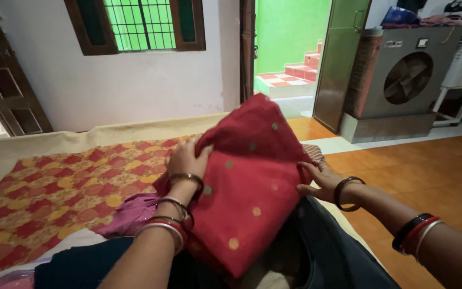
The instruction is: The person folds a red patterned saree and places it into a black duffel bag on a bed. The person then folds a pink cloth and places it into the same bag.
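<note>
- Mid-fold, I judge: my left hand grips the red dotted cloth, fingers curled over its top.
- My right hand pinches its side edge; squaring corners probably needed.

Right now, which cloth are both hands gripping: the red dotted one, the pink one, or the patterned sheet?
The red dotted cloth: left hand and right hand grip its sides.

Bright daylight through doorway and window; soft shadows, wide-angle edge bending, forearms slightly blurred.
</note>
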